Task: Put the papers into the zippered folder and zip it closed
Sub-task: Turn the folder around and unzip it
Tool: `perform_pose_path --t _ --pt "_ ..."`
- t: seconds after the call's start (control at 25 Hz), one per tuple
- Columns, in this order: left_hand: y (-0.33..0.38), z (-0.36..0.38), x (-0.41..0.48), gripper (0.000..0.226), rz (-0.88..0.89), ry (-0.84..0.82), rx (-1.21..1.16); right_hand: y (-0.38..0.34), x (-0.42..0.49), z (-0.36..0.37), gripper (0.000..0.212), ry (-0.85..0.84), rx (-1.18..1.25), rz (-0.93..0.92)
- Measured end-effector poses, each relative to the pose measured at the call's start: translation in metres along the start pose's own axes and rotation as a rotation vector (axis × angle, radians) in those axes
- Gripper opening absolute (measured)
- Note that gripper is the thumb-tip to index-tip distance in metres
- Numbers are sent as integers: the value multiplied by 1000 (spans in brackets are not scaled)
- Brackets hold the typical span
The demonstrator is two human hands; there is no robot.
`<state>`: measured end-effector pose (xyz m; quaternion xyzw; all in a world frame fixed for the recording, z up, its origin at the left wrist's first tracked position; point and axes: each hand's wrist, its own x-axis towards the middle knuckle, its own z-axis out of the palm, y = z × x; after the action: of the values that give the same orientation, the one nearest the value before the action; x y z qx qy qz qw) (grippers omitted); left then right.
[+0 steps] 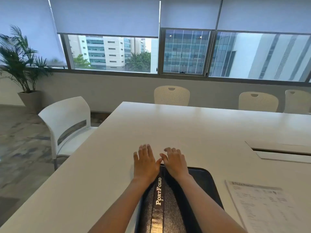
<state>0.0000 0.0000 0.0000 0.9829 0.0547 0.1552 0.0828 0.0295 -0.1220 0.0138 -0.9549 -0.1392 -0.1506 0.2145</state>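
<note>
We are in an office meeting room: a long white table (pixel 151 128), chairs (pixel 171 95) at twelve o'clock, roller blinds (pixel 106 14) over windows (pixel 111 54) facing towers, and a potted palm (pixel 20 61) at ten.

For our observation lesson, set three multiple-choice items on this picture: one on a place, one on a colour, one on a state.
1. Where do the papers lie?
A) on the table, right of the folder
B) inside the folder
C) on a chair

2. What colour is the folder?
A) red
B) black
C) white

3. How are the left hand and right hand?
A) both grip the papers
B) one lifts a sheet
C) both open, holding nothing, at the folder's far end

Answers:
1 A: the sheets lie on the table off the folder's right edge.
2 B: its cover is black with light lettering.
3 C: neither hand holds anything.
</note>
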Motion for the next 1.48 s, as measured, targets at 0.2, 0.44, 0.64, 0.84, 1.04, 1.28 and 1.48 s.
perform_pose_path --t 0.2,0.44,0.64,0.84,1.04,1.28,1.48 --pt "-8 21 -11 86 -134 0 -67 -12 30 10 43 -391 106 256" --pt "-9 25 -9 81 -132 61 -70 -33 67 22 30 -636 -37 378" --pt "-15 27 -5 72 -152 16 -93 -44 86 22 14 -828 -77 389" --pt "-18 26 -2 59 -102 -26 -152 -33 84 23 16 -827 -58 367" --pt "-19 25 2 41 -94 0 -144 -21 81 28 12 -703 70 395" --pt "-29 27 2 42 -127 51 -179 34 66 -1 12 -597 -37 476" --pt "-32 29 2 39 -145 70 -210 111 40 -55 13 -531 -16 638"
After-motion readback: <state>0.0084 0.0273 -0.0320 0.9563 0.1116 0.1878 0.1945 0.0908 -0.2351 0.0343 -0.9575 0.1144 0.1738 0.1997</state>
